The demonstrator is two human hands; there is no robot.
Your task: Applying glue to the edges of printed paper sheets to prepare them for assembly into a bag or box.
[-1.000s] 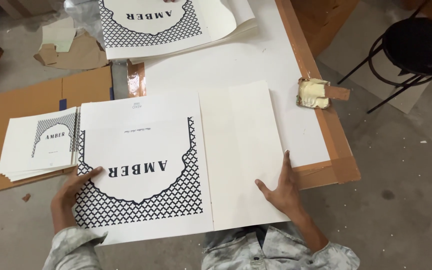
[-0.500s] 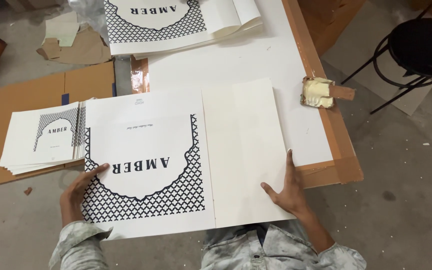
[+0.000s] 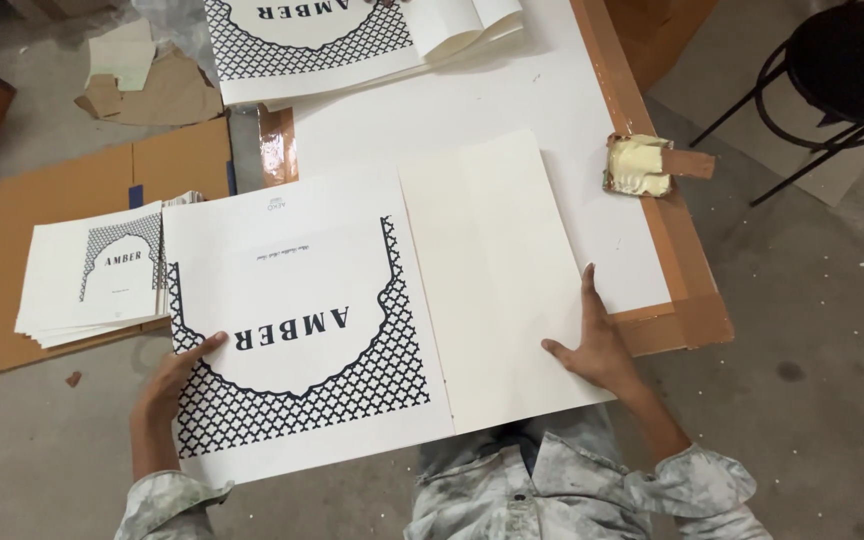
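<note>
We are gripping the lower left edge of the printed sheet with the left hand, thumb curled over the lattice pattern, fingers hidden underneath. We are pressing the right hand flat and open, fingers spread, on the lower right corner of the plain cream panel, which is joining the printed sheet along a vertical fold. The whole sheet is lying on the white table, its near edge overhanging toward our body. A stack of smaller printed cards is sitting just left of the sheet on brown cardboard. A second large print is lying at the far end. A glue pad is resting on the table's right rim, and a black stool is standing beyond it
</note>
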